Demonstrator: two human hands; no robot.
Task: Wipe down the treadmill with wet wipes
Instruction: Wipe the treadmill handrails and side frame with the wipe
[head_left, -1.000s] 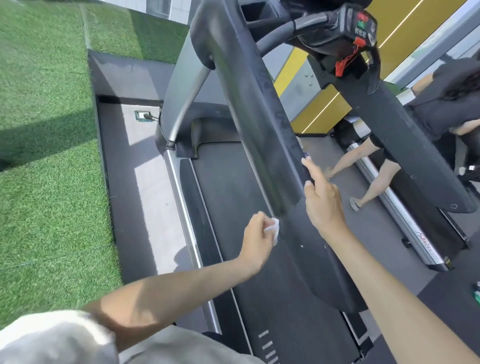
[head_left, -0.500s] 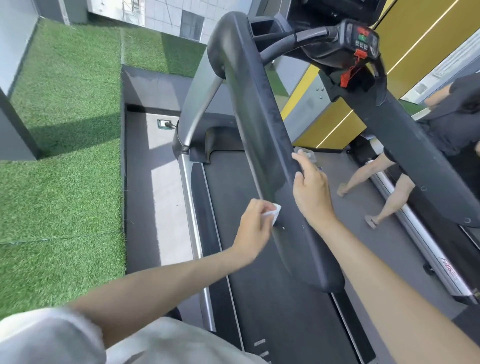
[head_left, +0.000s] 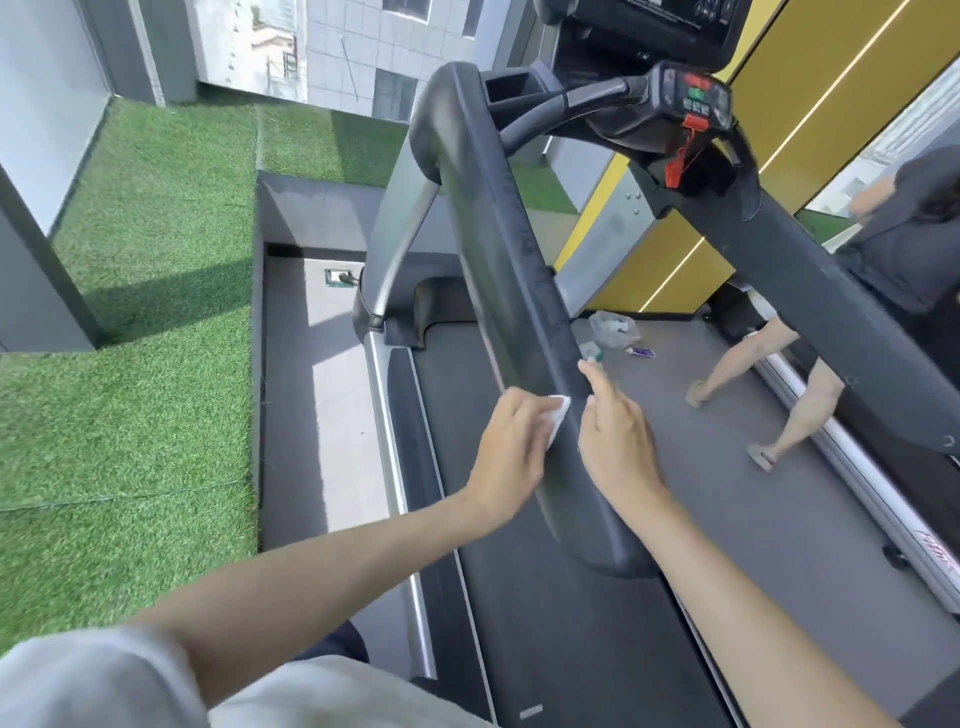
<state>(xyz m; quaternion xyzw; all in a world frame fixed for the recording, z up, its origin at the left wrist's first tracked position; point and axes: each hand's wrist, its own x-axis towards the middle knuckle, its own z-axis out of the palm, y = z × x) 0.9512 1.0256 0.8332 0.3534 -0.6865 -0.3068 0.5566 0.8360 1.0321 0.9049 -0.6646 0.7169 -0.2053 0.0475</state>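
Note:
The black treadmill's left handrail (head_left: 498, 249) runs from the console down toward me. My left hand (head_left: 511, 447) grips a small white wet wipe (head_left: 714, 421) and presses it against the rail's left side near its lower end. Just across the rail, my right hand (head_left: 618, 441) rests on its right edge with the index finger stretched along it. The running belt (head_left: 519, 597) lies below. The console (head_left: 691, 98) with its red safety clip sits at the top.
A second person stands at the right on the grey floor beside the right handrail (head_left: 831, 332). A plastic bag and small packets (head_left: 613, 332) lie on the floor ahead. Green artificial turf (head_left: 130, 389) covers the ground at the left.
Both hands have slid along the left handrail, the wipe moving with my left hand. My view has tilted upward, so more of the console and buildings shows.

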